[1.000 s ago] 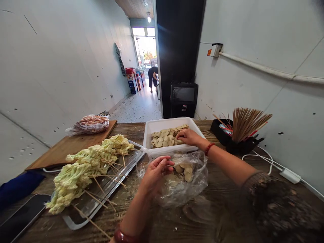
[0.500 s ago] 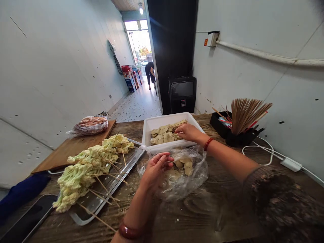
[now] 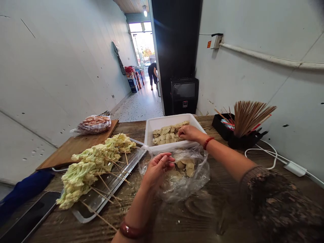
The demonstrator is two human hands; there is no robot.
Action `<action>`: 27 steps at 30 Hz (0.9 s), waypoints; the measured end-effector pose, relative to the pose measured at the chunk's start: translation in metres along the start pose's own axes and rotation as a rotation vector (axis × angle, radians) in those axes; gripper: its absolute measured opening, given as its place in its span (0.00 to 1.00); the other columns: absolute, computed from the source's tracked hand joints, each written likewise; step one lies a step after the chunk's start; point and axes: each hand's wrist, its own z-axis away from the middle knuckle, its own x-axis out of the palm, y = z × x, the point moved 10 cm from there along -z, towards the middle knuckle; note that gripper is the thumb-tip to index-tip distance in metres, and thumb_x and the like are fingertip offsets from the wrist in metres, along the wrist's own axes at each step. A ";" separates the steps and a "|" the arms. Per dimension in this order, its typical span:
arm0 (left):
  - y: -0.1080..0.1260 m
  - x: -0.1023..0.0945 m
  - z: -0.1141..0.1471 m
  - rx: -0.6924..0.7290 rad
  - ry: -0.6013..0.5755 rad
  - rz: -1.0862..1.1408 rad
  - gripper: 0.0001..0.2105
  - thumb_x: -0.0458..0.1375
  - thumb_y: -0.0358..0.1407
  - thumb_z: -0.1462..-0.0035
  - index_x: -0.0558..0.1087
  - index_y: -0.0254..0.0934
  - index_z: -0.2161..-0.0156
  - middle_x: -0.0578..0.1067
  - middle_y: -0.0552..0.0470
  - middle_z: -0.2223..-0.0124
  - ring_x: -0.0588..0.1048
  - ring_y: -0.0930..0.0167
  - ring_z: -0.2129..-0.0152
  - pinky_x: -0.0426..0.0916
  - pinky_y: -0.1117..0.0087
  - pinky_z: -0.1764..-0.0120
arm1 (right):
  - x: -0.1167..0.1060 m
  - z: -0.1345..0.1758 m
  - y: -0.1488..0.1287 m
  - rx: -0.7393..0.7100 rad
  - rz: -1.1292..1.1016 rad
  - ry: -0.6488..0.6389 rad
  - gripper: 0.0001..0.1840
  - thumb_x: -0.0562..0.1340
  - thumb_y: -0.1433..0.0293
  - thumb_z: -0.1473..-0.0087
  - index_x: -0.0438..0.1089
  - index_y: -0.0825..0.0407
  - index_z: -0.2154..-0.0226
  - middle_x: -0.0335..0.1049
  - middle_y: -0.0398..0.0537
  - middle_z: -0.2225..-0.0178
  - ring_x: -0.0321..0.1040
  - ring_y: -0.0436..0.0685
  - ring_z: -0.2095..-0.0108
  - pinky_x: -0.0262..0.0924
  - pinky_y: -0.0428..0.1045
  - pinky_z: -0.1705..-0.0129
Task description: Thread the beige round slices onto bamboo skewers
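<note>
In a white plastic tub (image 3: 150, 135), skewers threaded with pale round slices (image 3: 165, 138) lie side by side. My right hand (image 3: 189, 132) reaches over the tub's right part, its fingers pinched at the stick end of the nearest skewer; the fingertips are partly hidden. Nearer to me, my left hand (image 3: 159, 166) hovers at the left side of a clear plastic bag (image 3: 186, 189), fingers loosely curled with nothing visible in them. Loose pale slices (image 3: 189, 168), of the same kind as the skewered ones, lie inside the bag.
Skewered cauliflower (image 3: 97, 157) rests across a metal tray (image 3: 101, 206) at left. Behind it, a bagged reddish food (image 3: 95, 124) sits on a wooden board (image 3: 60, 152). Bamboo sticks (image 3: 249, 116) stand in a black holder at right, near a white cable. A person (image 3: 152, 75) bends over near the doorway.
The view has shifted slightly, so everything appears a little farther right. My right hand stays at the tub, its fingers drawn closer together; my left hand has hardly moved.
</note>
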 end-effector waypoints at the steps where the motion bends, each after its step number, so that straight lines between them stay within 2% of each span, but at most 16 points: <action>1: 0.000 0.000 0.000 0.000 0.003 -0.001 0.18 0.69 0.42 0.54 0.78 0.32 0.61 0.80 0.44 0.67 0.77 0.70 0.74 0.69 0.70 0.68 | -0.003 0.000 -0.001 0.003 0.000 0.018 0.07 0.63 0.77 0.46 0.78 0.53 0.67 0.79 0.49 0.65 0.72 0.55 0.64 0.60 0.45 0.61; 6: 0.001 0.000 0.000 0.004 0.005 -0.006 0.17 0.69 0.42 0.54 0.78 0.32 0.61 0.80 0.44 0.67 0.77 0.70 0.74 0.69 0.70 0.67 | -0.025 0.002 0.002 0.011 -0.012 0.130 0.10 0.58 0.75 0.40 0.76 0.57 0.62 0.77 0.54 0.61 0.71 0.56 0.59 0.59 0.45 0.57; 9: 0.001 0.000 0.000 0.005 0.003 -0.012 0.18 0.70 0.43 0.54 0.78 0.32 0.61 0.80 0.44 0.66 0.77 0.70 0.74 0.69 0.70 0.67 | -0.034 0.002 0.006 0.010 -0.025 0.156 0.10 0.58 0.74 0.39 0.75 0.57 0.61 0.77 0.53 0.61 0.71 0.55 0.59 0.59 0.45 0.58; 14: -0.001 0.000 0.000 -0.008 0.008 -0.013 0.19 0.70 0.44 0.55 0.78 0.32 0.61 0.80 0.45 0.66 0.76 0.71 0.74 0.69 0.70 0.67 | -0.024 0.000 0.001 0.002 -0.029 0.122 0.08 0.61 0.76 0.42 0.77 0.55 0.65 0.78 0.49 0.64 0.71 0.54 0.62 0.59 0.44 0.59; 19: -0.001 -0.002 -0.001 -0.004 0.007 -0.017 0.19 0.70 0.44 0.55 0.77 0.32 0.61 0.80 0.45 0.66 0.76 0.71 0.74 0.69 0.71 0.68 | -0.012 -0.001 -0.006 0.027 -0.024 0.108 0.08 0.61 0.77 0.44 0.78 0.54 0.66 0.78 0.51 0.64 0.72 0.56 0.62 0.60 0.46 0.59; 25: -0.001 -0.002 -0.002 -0.013 0.015 -0.031 0.20 0.70 0.44 0.55 0.77 0.32 0.61 0.80 0.46 0.67 0.76 0.72 0.74 0.69 0.71 0.67 | -0.016 0.002 -0.008 0.040 -0.053 0.128 0.07 0.63 0.77 0.45 0.78 0.53 0.68 0.79 0.49 0.64 0.73 0.55 0.62 0.61 0.46 0.57; 27: 0.000 -0.002 -0.003 -0.012 0.015 -0.032 0.19 0.70 0.44 0.55 0.77 0.32 0.61 0.80 0.46 0.66 0.77 0.71 0.74 0.70 0.71 0.67 | -0.022 0.007 -0.005 0.060 -0.064 0.161 0.08 0.62 0.76 0.44 0.78 0.53 0.65 0.78 0.51 0.62 0.72 0.56 0.60 0.61 0.47 0.55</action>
